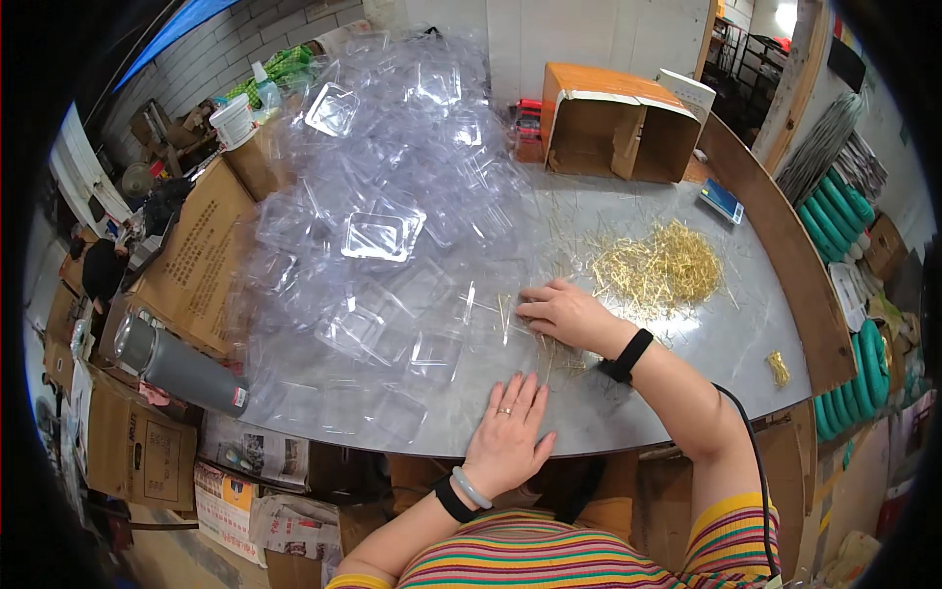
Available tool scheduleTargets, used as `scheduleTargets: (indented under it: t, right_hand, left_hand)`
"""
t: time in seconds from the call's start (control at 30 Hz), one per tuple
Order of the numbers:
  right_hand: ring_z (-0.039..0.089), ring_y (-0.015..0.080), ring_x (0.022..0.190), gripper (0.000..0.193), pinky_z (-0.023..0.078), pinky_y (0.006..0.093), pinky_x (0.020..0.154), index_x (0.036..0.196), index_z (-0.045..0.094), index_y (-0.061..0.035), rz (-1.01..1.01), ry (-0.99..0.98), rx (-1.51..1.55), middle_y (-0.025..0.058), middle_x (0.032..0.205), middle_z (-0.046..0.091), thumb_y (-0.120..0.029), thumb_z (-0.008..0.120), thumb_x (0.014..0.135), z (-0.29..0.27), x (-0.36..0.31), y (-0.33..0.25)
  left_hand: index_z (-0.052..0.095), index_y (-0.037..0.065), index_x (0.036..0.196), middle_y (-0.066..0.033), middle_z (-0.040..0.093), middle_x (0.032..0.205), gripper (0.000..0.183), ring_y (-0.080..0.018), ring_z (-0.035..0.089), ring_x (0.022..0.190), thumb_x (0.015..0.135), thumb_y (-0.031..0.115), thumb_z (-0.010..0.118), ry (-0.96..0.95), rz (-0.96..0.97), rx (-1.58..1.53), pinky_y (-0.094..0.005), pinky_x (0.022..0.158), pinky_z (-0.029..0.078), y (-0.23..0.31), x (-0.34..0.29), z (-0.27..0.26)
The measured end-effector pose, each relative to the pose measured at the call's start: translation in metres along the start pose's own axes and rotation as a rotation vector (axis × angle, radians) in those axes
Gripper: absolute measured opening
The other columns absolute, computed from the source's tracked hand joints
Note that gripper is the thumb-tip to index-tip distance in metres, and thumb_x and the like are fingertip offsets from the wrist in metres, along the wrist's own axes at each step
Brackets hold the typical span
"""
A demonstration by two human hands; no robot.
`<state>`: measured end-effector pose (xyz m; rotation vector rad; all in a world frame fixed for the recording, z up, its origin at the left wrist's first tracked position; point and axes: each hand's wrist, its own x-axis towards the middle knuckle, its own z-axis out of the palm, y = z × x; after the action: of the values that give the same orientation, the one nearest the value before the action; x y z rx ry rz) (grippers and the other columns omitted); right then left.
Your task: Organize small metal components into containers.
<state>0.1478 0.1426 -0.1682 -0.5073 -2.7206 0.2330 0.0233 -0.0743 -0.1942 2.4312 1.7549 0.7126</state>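
My left hand [508, 432] lies flat and palm down on the grey metal table [687, 344] near its front edge, holding nothing. My right hand [564, 312] rests further back with its fingertips pressed on a few thin golden pins [502, 312] lying on the table. A loose heap of the same golden pins [659, 270] sits to the right of that hand. A big pile of clear plastic trays [392, 206] covers the left half of the table, just left of both hands.
An open cardboard box [613, 123] lies on its side at the back. A small bundle of pins [778, 368] lies near the right rim. A grey cylinder [177, 365] and flat cartons [201, 255] sit at the left. Teal tubes [834, 211] lean at the right.
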Motion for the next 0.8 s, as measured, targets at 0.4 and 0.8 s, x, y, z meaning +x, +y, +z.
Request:
scheduleTargets:
  t: [0.4,0.8]
  right_hand:
    - [0.044,0.0418,0.131,0.053,0.039,0.0474,0.108,0.138,0.048,-0.0064,0.185,-0.145,-0.094,0.0175,0.143,0.046,-0.029,0.061,0.091,-0.031,-0.072,-0.034]
    - [0.013,0.0411,0.149,0.072,0.011,0.0598,0.118,0.154,0.025,-0.0119,0.239,-0.392,-0.390,0.0157,0.161,0.020,-0.055,0.040,0.099,-0.025,-0.112,-0.042]
  left_hand:
    - [0.043,-0.007,0.140,-0.0242,0.040,0.147,0.066,-0.0397,0.038,0.137,0.091,0.035,0.058,-0.026,0.020,0.062,-0.0538,0.114,0.026,-0.004,-0.001,0.004]
    - [0.041,-0.009,0.140,-0.0271,0.039,0.147,0.067,-0.0406,0.037,0.137,0.092,0.035,0.057,-0.032,0.054,0.116,-0.0541,0.113,0.027,-0.003,-0.005,0.003]
